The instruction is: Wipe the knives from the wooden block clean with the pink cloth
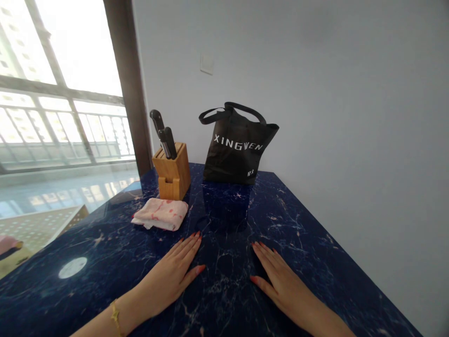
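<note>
My left hand [172, 272] lies flat on the dark blue marbled tabletop [224, 290], thumb apart from the fingers, holding nothing. To the right, my right hand [278, 283] rests flat too, its thumb spread and nothing under it that I can see. Just beyond my left fingertips is a folded pink and white cloth [162, 213]. Behind the cloth stands a wooden knife block [175, 175] with several black-handled knives [170, 142] in it. A black tote bag [235, 154] with white lettering stands upright at the far end, its straps looped on top.
A pale wall [336, 140] runs along the right and back, with a white switch plate [206, 63] on it. At the left are a large window [63, 107] and a perforated light-coloured surface [38, 229] below table level. The table's right edge slants toward me.
</note>
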Motion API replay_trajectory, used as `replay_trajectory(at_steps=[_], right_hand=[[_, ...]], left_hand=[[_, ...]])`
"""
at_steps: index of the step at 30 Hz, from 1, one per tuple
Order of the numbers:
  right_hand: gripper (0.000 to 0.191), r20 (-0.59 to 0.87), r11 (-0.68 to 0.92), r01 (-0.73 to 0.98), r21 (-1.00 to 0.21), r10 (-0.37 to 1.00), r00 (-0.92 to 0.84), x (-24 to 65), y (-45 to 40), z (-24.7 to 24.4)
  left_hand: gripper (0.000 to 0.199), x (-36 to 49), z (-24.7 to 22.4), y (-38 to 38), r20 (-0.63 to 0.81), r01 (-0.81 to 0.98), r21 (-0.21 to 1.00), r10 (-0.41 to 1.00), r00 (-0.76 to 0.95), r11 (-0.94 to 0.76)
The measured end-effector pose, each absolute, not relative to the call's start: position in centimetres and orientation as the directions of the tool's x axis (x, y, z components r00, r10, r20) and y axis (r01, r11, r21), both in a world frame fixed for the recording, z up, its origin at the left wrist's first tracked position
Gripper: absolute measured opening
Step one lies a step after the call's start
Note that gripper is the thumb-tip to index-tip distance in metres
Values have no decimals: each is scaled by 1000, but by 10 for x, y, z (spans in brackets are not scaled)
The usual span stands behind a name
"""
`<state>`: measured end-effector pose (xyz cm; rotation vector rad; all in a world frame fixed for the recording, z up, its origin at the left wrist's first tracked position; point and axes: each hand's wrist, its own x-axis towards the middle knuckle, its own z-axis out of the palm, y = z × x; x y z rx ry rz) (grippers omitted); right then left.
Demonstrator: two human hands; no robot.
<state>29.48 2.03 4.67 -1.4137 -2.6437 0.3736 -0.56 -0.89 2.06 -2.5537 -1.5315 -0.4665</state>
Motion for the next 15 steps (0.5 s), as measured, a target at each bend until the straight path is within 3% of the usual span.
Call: replay_trajectory(at_steps=[9, 15], right_hand=[[62, 7, 542, 790, -287, 826, -564, 297, 22, 43], [62, 115, 567, 784, -253, 822, -557, 280, 31, 48]], left_hand=[[57, -4, 20, -8, 366, 871, 72, 825, 431, -487], [56, -2, 24, -11, 341, 881, 89, 845, 411, -464]])
